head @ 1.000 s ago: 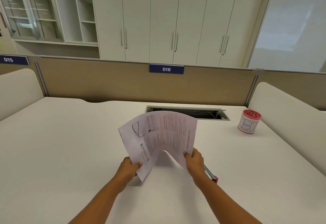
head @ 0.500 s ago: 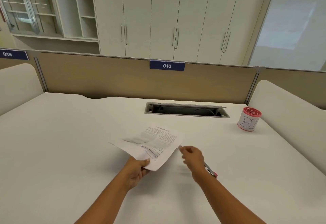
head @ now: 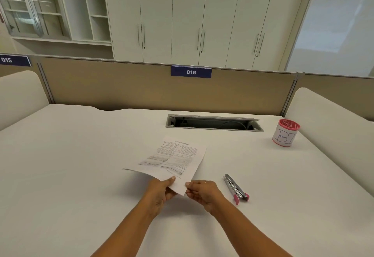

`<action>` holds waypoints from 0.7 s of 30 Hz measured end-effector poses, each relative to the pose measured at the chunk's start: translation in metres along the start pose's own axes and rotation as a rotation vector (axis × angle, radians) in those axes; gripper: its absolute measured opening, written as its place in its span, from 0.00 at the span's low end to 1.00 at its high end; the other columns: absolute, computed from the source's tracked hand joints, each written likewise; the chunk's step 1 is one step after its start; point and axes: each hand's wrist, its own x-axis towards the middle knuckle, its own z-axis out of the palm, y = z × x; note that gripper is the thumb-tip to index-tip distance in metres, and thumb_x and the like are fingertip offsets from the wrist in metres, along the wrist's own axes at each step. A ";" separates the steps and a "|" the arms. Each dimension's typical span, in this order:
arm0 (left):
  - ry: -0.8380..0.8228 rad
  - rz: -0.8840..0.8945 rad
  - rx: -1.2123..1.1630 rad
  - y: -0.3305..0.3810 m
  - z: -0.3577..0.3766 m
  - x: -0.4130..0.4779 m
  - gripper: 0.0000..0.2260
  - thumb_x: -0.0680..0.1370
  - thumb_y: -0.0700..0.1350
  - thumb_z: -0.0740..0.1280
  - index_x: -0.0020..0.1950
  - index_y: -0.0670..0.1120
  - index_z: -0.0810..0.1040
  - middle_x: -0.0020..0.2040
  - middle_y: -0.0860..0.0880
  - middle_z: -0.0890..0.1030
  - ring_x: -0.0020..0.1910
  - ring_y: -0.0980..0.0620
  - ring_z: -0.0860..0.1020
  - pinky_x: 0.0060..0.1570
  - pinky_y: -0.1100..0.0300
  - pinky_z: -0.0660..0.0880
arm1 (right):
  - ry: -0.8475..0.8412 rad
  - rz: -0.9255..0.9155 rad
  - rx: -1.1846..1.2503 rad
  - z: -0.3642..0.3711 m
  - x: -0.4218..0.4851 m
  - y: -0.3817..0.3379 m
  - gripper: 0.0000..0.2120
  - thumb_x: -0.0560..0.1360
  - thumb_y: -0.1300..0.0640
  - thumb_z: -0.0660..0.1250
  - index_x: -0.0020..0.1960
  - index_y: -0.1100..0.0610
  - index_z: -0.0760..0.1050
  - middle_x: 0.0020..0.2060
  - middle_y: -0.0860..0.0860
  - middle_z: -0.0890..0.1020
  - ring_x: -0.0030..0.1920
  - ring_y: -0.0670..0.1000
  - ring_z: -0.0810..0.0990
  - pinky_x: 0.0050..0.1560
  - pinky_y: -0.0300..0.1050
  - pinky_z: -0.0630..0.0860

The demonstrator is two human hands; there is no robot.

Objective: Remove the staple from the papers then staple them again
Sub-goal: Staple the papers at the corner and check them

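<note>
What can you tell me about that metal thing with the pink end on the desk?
The stapler is slim, with a silvery metal body and pink parts at its near end. It lies on the white desk, just right of the right hand that pinches the papers; only the desk touches it.

Bright, even overhead light; soft shadows, sharp focus, bowed wide-angle edges.

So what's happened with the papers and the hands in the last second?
The papers came down from being held up and bowed to lying low over the desk. The right hand let go midway, then returned and now pinches their near corner beside the left hand, which kept its grip. The stapler and the red-rimmed cup stayed put.
</note>
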 end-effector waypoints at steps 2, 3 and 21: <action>0.011 -0.025 0.001 -0.005 -0.001 -0.003 0.06 0.75 0.32 0.64 0.49 0.41 0.76 0.44 0.44 0.83 0.43 0.46 0.82 0.35 0.56 0.82 | 0.018 -0.014 0.021 -0.001 0.001 -0.001 0.04 0.69 0.70 0.70 0.37 0.65 0.78 0.27 0.56 0.81 0.25 0.47 0.79 0.27 0.34 0.77; 0.031 -0.042 -0.008 -0.007 -0.001 -0.005 0.05 0.75 0.32 0.65 0.46 0.40 0.77 0.42 0.43 0.83 0.40 0.46 0.82 0.32 0.59 0.82 | 0.026 -0.019 0.027 -0.002 0.002 -0.001 0.04 0.69 0.70 0.70 0.36 0.65 0.78 0.28 0.56 0.81 0.26 0.47 0.79 0.27 0.34 0.77; 0.204 -0.056 -0.005 -0.029 -0.012 -0.007 0.06 0.70 0.26 0.67 0.35 0.33 0.76 0.34 0.39 0.80 0.23 0.50 0.80 0.24 0.65 0.78 | 0.381 -0.432 -0.767 -0.039 0.001 -0.015 0.09 0.73 0.54 0.68 0.47 0.60 0.80 0.40 0.51 0.82 0.42 0.50 0.78 0.42 0.39 0.70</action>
